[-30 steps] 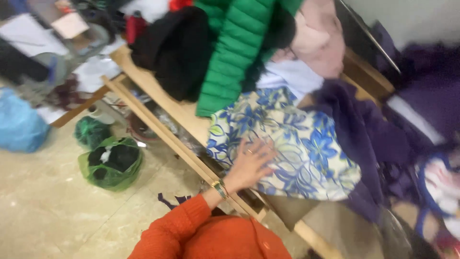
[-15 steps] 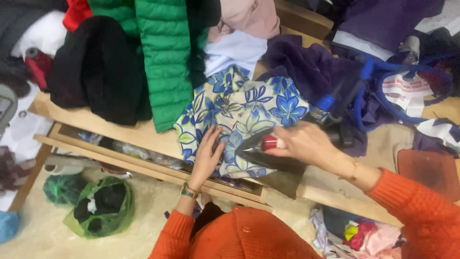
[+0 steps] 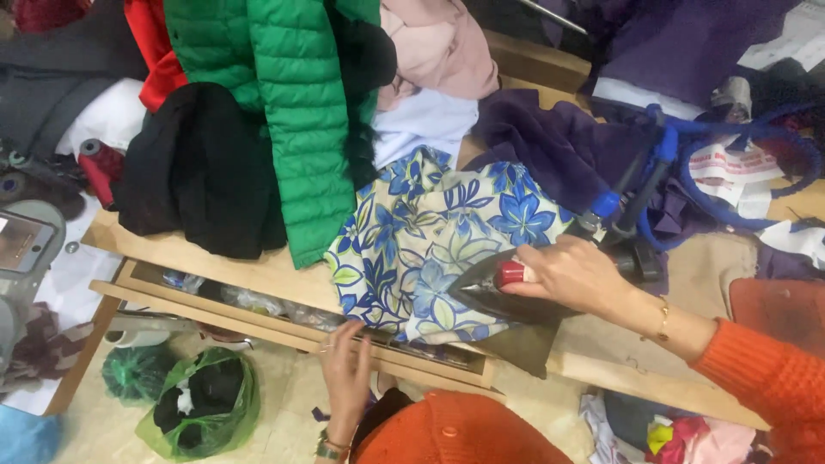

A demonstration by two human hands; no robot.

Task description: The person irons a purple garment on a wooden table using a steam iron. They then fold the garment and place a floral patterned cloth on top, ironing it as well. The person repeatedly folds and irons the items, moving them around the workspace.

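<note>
Seen from the head camera: right hand [image 3: 574, 273] in a closed grip around a dark iron [image 3: 507, 296], pressed flat on blue floral fabric [image 3: 434, 245] spread over the wooden tabletop [image 3: 258, 273]. Left hand [image 3: 346, 371] released, fingers resting at the tabletop's near edge. Just beside the fabric, a green puffer jacket [image 3: 292, 112].

One view only — a head-worn camera looks steeply down from close above the wooden table [image 3: 258, 271], its near edge and the floor beyond filling the lower frame.
</note>
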